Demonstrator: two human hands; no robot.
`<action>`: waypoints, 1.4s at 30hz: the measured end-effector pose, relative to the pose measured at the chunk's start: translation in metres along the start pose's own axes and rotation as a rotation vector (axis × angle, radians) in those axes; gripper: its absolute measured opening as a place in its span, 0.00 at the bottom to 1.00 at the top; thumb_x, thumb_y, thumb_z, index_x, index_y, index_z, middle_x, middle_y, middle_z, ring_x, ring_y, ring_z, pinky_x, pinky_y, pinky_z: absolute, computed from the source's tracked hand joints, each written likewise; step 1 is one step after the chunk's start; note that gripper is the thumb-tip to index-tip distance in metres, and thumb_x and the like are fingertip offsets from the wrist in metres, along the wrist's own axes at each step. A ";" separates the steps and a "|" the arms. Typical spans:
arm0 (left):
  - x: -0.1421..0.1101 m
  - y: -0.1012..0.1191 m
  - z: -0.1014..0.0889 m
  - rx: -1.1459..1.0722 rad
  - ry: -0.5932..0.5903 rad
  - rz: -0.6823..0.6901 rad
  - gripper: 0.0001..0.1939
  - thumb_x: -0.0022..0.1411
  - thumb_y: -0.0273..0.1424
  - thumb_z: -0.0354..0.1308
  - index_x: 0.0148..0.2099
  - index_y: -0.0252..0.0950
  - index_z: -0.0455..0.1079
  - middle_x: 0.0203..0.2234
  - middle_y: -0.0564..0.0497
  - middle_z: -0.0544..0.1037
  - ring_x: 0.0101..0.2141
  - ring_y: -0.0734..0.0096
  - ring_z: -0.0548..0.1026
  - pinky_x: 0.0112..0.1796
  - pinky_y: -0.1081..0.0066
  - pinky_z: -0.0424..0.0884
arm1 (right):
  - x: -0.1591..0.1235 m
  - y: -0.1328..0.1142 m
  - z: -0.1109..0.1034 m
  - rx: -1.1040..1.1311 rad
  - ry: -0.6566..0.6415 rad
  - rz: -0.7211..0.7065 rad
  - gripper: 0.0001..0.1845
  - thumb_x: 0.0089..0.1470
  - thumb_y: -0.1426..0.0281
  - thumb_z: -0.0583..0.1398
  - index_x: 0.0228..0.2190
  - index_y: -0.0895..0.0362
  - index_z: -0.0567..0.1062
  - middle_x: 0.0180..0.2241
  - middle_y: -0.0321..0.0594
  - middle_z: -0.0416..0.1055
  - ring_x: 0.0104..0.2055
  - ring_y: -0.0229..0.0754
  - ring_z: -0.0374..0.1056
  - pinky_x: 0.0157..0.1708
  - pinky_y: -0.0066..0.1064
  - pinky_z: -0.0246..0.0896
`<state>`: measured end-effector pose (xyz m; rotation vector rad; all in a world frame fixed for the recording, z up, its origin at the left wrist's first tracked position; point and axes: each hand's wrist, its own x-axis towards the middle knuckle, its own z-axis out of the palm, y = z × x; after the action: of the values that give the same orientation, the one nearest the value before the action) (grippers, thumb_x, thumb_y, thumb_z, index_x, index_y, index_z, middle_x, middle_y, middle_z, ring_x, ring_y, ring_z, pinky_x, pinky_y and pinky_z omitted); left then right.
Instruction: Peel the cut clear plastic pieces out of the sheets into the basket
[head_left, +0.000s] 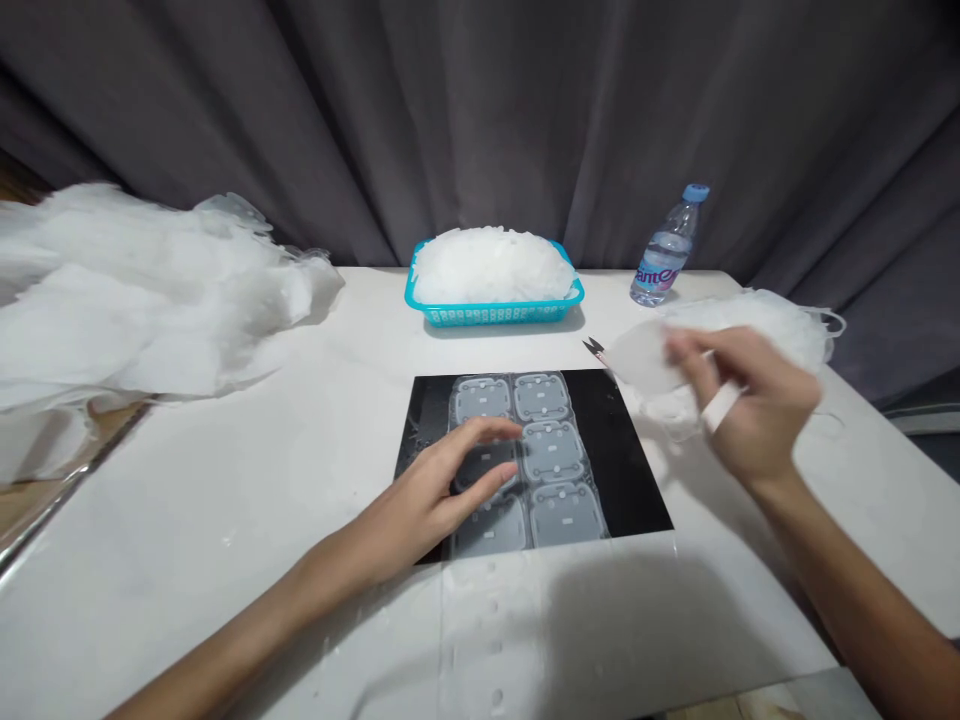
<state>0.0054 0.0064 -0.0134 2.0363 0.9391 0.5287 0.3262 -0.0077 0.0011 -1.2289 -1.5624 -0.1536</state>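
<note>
My left hand (442, 485) reaches over a clear plastic sheet (553, 452) with rows of rounded-square outlines, lying partly on a black mat (630, 460). Its thumb and fingers are apart with nothing between them. Whether the fingertips touch the sheet, I cannot tell. Blurred by motion, my right hand (757, 410) is raised to the right of the mat, closed on a thin translucent white piece (641, 358) at its fingertips. A white strip (722, 405) also shows in that hand; its kind is unclear. Small thread snips (594, 347) lie close by, partly covered by the white piece.
A blue basket (499, 314) heaped with white translucent pieces stands at the back. A water bottle (667, 250) is at back right, near a pile of clear scraps (780, 320). A large white heap (135, 290) covers the left side. A grey curtain hangs behind the table.
</note>
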 end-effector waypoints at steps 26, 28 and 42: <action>0.012 -0.018 0.010 0.523 -0.039 0.214 0.33 0.72 0.53 0.58 0.69 0.39 0.64 0.66 0.37 0.70 0.63 0.46 0.71 0.62 0.47 0.68 | 0.018 0.048 -0.015 -0.187 0.261 -0.021 0.27 0.75 0.52 0.45 0.48 0.55 0.76 0.45 0.49 0.72 0.49 0.55 0.69 0.51 0.54 0.65; 0.022 -0.016 0.007 0.485 -0.007 0.207 0.33 0.72 0.53 0.58 0.68 0.38 0.63 0.66 0.37 0.70 0.64 0.47 0.71 0.62 0.48 0.67 | 0.009 0.038 -0.003 0.109 0.065 0.075 0.33 0.71 0.43 0.44 0.49 0.53 0.75 0.41 0.44 0.72 0.37 0.47 0.71 0.38 0.44 0.70; 0.063 -0.038 0.017 0.479 -0.120 0.297 0.49 0.61 0.64 0.61 0.74 0.41 0.59 0.73 0.39 0.62 0.70 0.42 0.64 0.67 0.45 0.64 | -0.010 0.015 0.023 0.364 -0.847 0.166 0.05 0.66 0.64 0.65 0.40 0.51 0.81 0.41 0.36 0.81 0.42 0.41 0.77 0.45 0.33 0.68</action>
<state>0.0395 0.0612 -0.0517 2.6329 0.7426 0.3510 0.3214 0.0080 -0.0234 -1.1766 -2.0552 0.8239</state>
